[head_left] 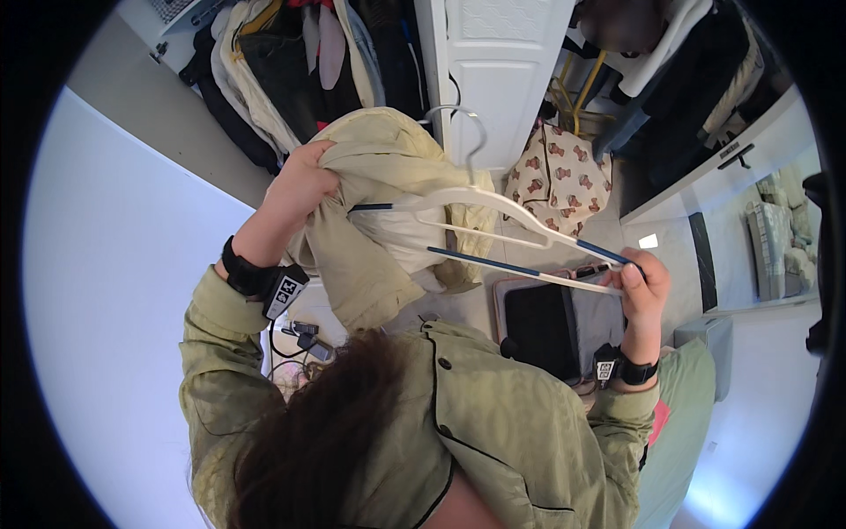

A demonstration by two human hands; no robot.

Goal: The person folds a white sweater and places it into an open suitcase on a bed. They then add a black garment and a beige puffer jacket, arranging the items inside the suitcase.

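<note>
A white clothes hanger [514,208] with blue strips and a metal hook is stretched across in front of me. My right hand [645,284] pinches its right end between thumb and fingers. On the other side, my left hand [301,182] grips a pale khaki-green garment [388,141] by its upper edge, fingers closed on the cloth. The garment hangs bunched with a white inside showing, and the left end of the hanger reaches into it. Folds of cloth hide that end's tip.
An open wardrobe with hanging clothes [282,70] stands at the far left, beside a white panelled door [507,84]. A bear-print bag [560,176] rests on the floor ahead. An open suitcase [539,322] lies below the hanger. A green-covered bed [692,423] is at the right.
</note>
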